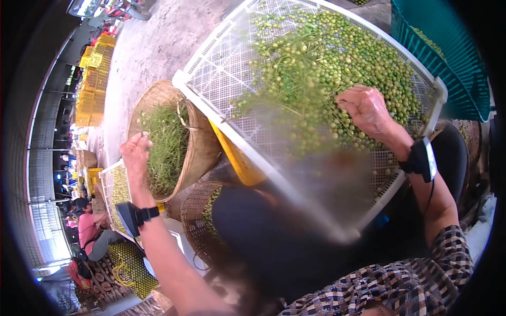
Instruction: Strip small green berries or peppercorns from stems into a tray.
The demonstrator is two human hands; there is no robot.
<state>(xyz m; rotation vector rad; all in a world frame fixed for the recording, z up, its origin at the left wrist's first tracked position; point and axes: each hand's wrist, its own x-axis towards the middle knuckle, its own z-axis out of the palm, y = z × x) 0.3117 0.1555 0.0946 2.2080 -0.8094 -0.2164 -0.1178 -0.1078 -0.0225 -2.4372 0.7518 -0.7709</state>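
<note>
The right hand [367, 109] rests knuckles up on a heap of small green berries [337, 63], its fingers curled down into them and closed around a clump of berries and thin stems [287, 87] that spreads toward 9 o'clock from it. A black device is strapped to that wrist [421, 158]. The berries lie in a wide white mesh tray [221, 68] that sits tilted across the person's lap, its near edge blurred. At 1 o'clock from the tray stands a teal plastic crate [448, 58]. The left hand [136, 152] is well apart from the right, at 9 o'clock from it, held over a woven basket [197, 152]; its fingers are pinched together at the rim side, but whether they hold any stems I cannot tell. The basket is filled with bare green stalks [166, 145]. A black device sits on this wrist too [132, 217]. Just below, at 5 o'clock from the left hand, a second smaller woven basket [192, 221] holds some green berries. At 7 o'clock, farther off, another person in pink [87, 227] sits on the ground, with yellow crates [95, 79] stacked at 11 o'clock.
</note>
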